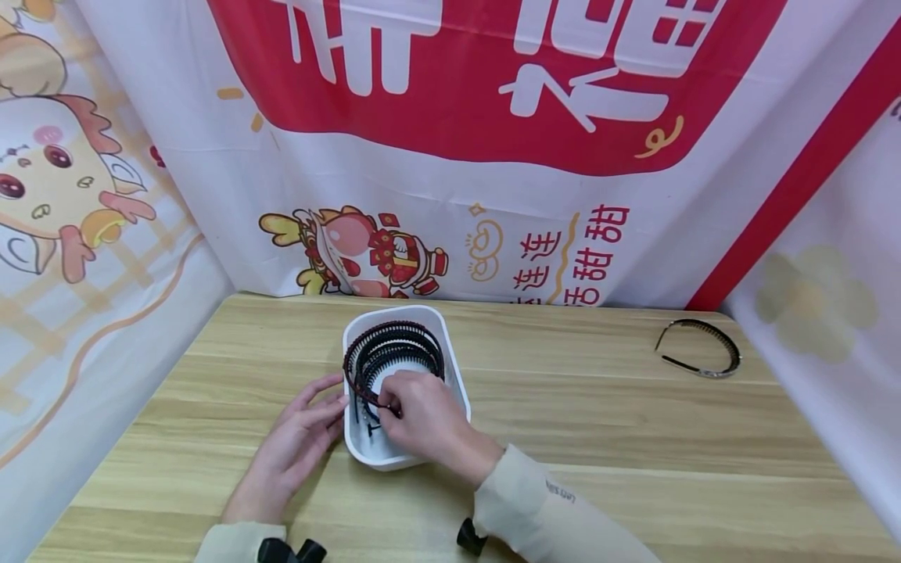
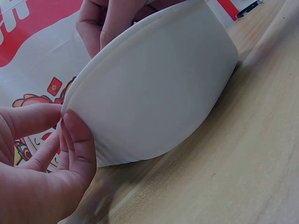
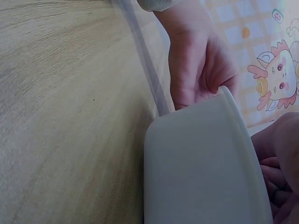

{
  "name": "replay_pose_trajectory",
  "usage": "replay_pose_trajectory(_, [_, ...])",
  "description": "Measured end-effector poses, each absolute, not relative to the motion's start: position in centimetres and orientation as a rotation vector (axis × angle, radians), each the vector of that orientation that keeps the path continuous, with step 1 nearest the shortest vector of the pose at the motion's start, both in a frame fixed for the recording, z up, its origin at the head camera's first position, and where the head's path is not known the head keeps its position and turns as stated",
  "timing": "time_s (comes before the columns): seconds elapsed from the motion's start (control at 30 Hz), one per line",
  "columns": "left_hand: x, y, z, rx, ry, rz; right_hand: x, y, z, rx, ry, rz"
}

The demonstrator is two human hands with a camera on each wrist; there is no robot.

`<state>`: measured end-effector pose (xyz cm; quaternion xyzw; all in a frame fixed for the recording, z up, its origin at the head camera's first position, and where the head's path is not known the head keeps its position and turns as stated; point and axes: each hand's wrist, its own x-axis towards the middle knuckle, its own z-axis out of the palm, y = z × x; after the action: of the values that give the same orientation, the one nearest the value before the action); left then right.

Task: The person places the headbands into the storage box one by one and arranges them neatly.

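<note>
A white plastic bin (image 1: 404, 461) stands on the table with several black toothed headbands (image 1: 404, 356) nested inside. My right hand (image 1: 425, 414) reaches over the bin and pinches the end of a dark reddish-brown headband (image 1: 349, 363), which lies on top of the others and overlaps the left rim. Its fingertips are partly hidden behind the hand. My left hand (image 1: 299, 438) stays at the bin's left side, fingers extended. In the left wrist view, the left fingertips (image 2: 77, 128) touch the outer wall just under the rim.
Another black headband (image 1: 725, 352) lies alone at the table's far right. Behind the wooden table (image 1: 598, 414) hangs a printed white and red cloth (image 1: 457, 188), and more printed cloth borders the left and right sides.
</note>
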<state>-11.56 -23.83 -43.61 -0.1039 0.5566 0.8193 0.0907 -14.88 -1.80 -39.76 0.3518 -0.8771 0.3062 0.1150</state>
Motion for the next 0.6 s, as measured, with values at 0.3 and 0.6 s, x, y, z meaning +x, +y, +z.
replay_pose_trajectory(0.3, [-11.52,-23.97,-43.53,-0.319,1.654,2.438,-15.00,-1.77,-40.14,0.973,-2.615,0.966])
replay_pose_trajectory(0.6, [-11.56,-23.99,-43.70,-0.307,1.654,2.441,-15.12,-1.76,-40.32,0.940,-2.663,0.971])
